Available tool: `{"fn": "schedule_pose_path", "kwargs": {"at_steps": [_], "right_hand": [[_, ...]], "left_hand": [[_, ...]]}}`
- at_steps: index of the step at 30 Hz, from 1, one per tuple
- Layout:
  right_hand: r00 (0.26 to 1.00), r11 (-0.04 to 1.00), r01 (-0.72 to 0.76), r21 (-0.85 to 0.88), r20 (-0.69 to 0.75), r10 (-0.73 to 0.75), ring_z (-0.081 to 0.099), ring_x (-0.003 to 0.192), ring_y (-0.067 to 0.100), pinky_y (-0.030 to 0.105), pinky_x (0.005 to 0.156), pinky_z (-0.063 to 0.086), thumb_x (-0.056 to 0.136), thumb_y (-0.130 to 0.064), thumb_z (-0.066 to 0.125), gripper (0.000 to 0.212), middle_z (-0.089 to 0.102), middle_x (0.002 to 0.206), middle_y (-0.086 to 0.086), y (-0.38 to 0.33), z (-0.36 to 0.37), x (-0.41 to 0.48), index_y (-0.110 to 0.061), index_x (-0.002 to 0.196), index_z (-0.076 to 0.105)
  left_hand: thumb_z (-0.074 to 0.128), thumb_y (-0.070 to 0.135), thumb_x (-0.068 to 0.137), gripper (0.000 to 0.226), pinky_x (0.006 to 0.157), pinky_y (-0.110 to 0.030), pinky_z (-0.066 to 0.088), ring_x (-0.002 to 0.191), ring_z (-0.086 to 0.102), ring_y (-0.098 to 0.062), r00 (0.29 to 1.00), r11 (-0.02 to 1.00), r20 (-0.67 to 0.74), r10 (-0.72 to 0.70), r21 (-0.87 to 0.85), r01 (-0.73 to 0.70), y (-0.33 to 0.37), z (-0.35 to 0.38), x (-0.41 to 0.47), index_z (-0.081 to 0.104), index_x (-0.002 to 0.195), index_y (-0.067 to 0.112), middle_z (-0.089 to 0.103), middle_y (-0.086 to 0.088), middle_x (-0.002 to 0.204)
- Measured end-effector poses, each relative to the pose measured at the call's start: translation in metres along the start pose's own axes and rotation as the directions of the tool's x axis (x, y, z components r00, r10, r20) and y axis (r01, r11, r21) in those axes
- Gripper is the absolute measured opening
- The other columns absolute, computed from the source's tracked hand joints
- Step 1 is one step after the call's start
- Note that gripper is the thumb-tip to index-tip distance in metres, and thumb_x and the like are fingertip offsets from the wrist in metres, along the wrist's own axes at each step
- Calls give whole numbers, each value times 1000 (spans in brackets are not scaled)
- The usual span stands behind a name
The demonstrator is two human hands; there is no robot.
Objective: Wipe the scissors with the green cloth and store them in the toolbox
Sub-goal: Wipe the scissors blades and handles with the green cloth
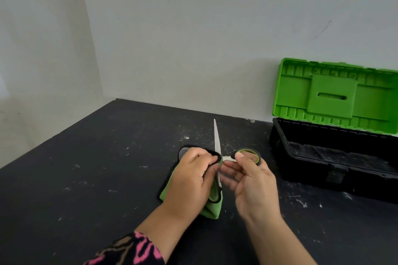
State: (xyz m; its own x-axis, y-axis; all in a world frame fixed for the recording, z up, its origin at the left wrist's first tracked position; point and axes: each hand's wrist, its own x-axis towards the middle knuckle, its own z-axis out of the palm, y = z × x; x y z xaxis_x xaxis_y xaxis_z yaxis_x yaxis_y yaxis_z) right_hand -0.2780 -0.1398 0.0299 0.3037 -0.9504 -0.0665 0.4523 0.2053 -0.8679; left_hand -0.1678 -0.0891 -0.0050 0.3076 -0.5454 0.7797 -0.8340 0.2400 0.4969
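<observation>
The scissors (217,142), steel blades w/ black handles lined in yellow-green, are held in the air just above the black, scratched table top (86,167), near the middle of the scene. They are opened wide: one blade points far, toward the wall, and the other seems to run near, down between the hands, partly hidden by cloth.

The left hand (191,180) is closed around the soft green cloth with black edge (212,204) and pinches it, together w/ one handle loop, between thumb and fingers. The cloth hangs down from this fist and its low corner is close to the table; it is not sure if it touches. The right hand (252,183) pinches the other handle loop (247,156), thumb on top and fingers half curled below.

How it will handle, as a judgement: the scissors are light and stiff, but the bare steel is smooth and slippery, and the edges and the tip are sharp. So the safe place to hold is the plastic loops, as both hands do now, and the cloth should go along the flat of the blade, from pivot to tip, never across the edge. The cloth is limp and thick enough to protect the fingers.

The open toolbox, black body w/ bright green lid (331,135), stands at the far right, lid up; its inside looks bare, so the scissors, once closed, should go in easily.
</observation>
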Motion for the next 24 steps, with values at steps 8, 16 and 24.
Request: {"fn": "schedule_pose_path", "kwargs": {"at_steps": [8,16,24], "right_hand": [[1000,998,-23,51,11,22,66,56,24,34,49,56,91,-6,52,7,65,62,13,-6,0,-1,-11,86,53],[999,996,-36,79,6,36,65,53,23,33,47,55,92,-5,50,11,64,58,12,-9,-2,2,-11,83,53],[1000,1000,11,25,-28,-10,64,56,23,32,49,54,91,-6,51,10,62,66,14,-9,-5,5,-13,84,52]], "left_hand": [[57,22,86,21,72,-9,43,83,54,-3,993,998,-98,-58,24,61,-6,-9,5,72,93,7,59,2,91],[67,7,85,7,71,-4,39,82,51,-3,984,980,-123,-126,139,142,-24,-22,10,70,92,7,56,4,92],[62,7,87,8,83,-1,33,95,46,14,939,982,-322,-122,100,161,-22,-34,13,67,91,2,53,-1,97]]}}
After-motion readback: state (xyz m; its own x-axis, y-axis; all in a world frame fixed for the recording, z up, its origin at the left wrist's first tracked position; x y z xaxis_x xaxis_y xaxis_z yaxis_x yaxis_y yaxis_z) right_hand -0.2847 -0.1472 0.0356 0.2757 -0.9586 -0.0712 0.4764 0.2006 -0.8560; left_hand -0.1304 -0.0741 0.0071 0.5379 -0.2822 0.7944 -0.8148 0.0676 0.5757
